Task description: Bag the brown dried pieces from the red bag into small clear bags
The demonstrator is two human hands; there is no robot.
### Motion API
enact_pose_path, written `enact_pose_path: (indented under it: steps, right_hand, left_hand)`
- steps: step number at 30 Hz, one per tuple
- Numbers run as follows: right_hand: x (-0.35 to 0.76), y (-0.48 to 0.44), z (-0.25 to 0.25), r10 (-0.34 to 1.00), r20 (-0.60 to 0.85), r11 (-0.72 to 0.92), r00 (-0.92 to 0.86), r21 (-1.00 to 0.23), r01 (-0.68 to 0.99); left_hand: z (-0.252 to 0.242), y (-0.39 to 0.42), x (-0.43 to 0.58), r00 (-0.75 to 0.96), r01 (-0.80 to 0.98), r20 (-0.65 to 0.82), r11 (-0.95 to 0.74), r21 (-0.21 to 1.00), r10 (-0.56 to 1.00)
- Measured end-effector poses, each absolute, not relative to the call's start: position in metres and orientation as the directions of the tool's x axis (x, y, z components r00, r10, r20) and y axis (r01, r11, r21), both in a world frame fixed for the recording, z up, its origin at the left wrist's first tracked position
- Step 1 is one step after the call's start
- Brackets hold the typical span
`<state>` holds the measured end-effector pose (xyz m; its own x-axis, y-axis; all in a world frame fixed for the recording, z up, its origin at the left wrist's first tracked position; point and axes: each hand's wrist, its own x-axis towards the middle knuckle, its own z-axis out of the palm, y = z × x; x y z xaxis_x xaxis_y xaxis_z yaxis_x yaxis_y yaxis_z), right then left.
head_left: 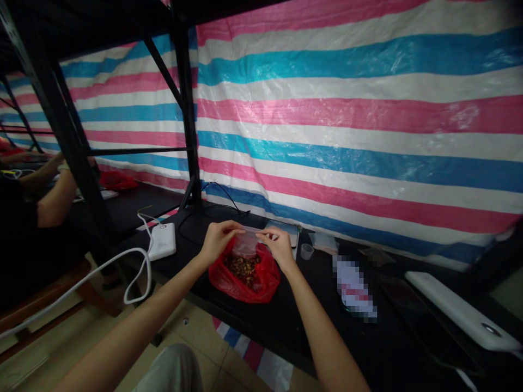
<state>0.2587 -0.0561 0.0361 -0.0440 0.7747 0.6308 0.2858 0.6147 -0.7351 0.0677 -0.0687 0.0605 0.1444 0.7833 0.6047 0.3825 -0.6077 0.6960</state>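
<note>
A small clear plastic bag (245, 243) is stretched between my two hands, above a red plastic bag. My left hand (220, 238) pinches its left top corner, and my right hand (279, 244) pinches the right one. Below, the red plastic bag (241, 291) lies open on the black table, full of small brown and golden pieces (243, 269) whose kind I cannot make out. Whether anything is inside the clear bag is hard to tell. Just right of my right hand stands a small clear plastic cup (306, 251).
A stack of clear bags (324, 242) lies behind the cup. To the right are a blurred-out packet (354, 287), a dark phone-like slab (425, 321) and a white power bank (461, 310). Another white power bank (162, 241) with a looping cable sits left. Black frame posts (188, 109) and a co-worker's arm (57, 201) are further left.
</note>
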Motion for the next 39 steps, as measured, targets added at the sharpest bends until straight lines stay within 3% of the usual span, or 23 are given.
enact_pose_path:
  steps: [4, 10, 17, 23, 28, 39]
  right_hand:
    - [0.258, -0.059, 0.040, 0.772, 0.634, 0.618, -0.032, -0.739, 0.268]
    - [0.255, -0.060, 0.040, 0.784, 0.615, 0.615, -0.082, -0.752, 0.238]
    - [0.255, -0.056, 0.031, 0.821, 0.566, 0.560, -0.078, -0.770, 0.305]
    - [0.255, -0.058, 0.035, 0.790, 0.610, 0.596, -0.058, -0.742, 0.306]
    - [0.255, -0.057, 0.032, 0.827, 0.538, 0.560, -0.163, -0.771, 0.303]
    - [0.254, -0.060, 0.034, 0.843, 0.529, 0.527, -0.101, -0.772, 0.355]
  left_hand:
    - [0.064, -0.069, 0.068, 0.137, 0.346, 0.588, -0.595, 0.726, 0.797]
    - [0.056, -0.061, 0.064, 0.316, 0.232, 0.444, -0.521, 0.821, 0.839]
    - [0.050, -0.056, 0.060, 0.255, 0.252, 0.447, -0.505, 0.825, 0.857]
    - [0.051, -0.058, 0.062, 0.356, 0.250, 0.393, -0.492, 0.834, 0.848]
    - [0.047, -0.056, 0.060, 0.319, 0.264, 0.415, -0.500, 0.825, 0.852]
    - [0.039, -0.053, 0.054, 0.369, 0.284, 0.319, -0.433, 0.856, 0.873]
